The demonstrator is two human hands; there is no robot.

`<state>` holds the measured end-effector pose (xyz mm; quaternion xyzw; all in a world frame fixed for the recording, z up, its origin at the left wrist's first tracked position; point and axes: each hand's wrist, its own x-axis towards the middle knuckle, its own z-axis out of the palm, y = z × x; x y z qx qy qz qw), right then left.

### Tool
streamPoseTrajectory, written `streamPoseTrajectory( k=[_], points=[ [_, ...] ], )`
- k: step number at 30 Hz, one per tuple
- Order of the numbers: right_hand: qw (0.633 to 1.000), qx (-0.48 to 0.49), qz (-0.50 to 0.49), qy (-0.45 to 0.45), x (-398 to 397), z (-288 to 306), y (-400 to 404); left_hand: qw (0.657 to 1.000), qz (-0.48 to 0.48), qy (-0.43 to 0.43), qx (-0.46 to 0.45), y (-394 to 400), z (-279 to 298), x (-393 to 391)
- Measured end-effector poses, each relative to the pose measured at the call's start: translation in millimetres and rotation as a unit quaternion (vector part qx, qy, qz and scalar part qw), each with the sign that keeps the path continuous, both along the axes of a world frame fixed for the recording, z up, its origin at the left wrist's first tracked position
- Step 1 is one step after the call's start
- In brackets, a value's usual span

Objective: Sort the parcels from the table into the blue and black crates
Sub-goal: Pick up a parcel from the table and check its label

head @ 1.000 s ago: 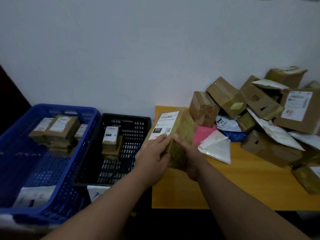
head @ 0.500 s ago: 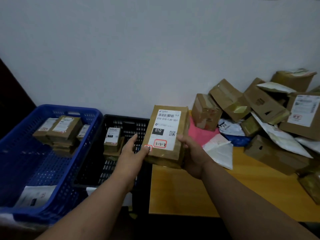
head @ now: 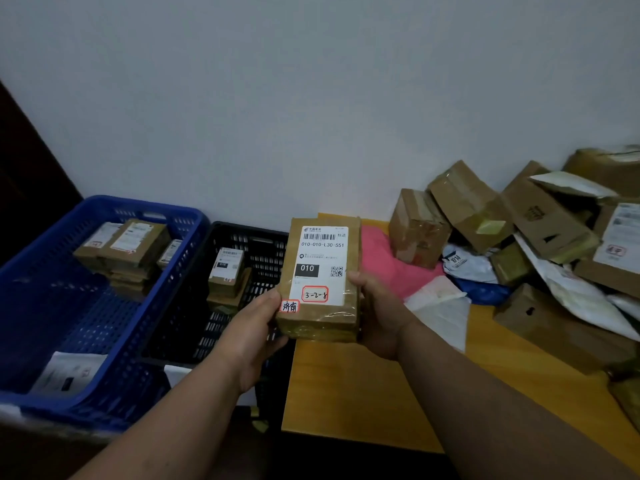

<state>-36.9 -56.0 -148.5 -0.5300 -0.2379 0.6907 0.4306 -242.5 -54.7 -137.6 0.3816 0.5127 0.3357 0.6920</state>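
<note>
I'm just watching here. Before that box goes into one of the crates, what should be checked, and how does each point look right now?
1. Grip: left hand and right hand both hold the parcel by its sides: ok.
2. Label readable: faces the camera, "010" and handwritten "3-2-8" legible: ok.
3. Which crate it belongs in: the sorting rule is not shown; a box in the black crate also seems marked 010: cannot tell.
4. Room in the black crate: open floor beside its small stack: ok.
5. Room in the blue crate: open floor in front of its stack: ok.
6. Path: nothing between parcel and crates: ok.
</note>
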Motion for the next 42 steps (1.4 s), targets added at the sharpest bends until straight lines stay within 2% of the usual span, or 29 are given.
streamPoseTrajectory(
  k=[7, 14, 24, 35, 42],
  points=[
    [0.998, -0.056, 0.027, -0.016, -27.3, -24.8, 35.1, 0.999, 0.018, 0.022, -0.015, 21.2, -13.0, -27.9],
    [0.987, -0.116, 0.037, -0.106, -78.5, -25.1, 89.2, 0.997, 0.014, 0.022, -0.074, 89.1, -31.2, -81.1],
    [0.982, -0.157, 0.072, -0.083, -191.7, -64.1, 170.1, 0.986, 0.056, 0.096, -0.127, 181.3, -51.6, -188.7],
    [0.961, -0.193, 0.176, -0.09, -248.2, -63.6, 224.0, 0.973, 0.14, 0.084, -0.165, 184.5, -63.0, -246.0],
    [0.931, -0.215, 0.271, -0.119, -292.9, -76.2, 241.3, 0.964, 0.189, 0.094, -0.162, 182.3, -64.9, -285.4]
  ],
)
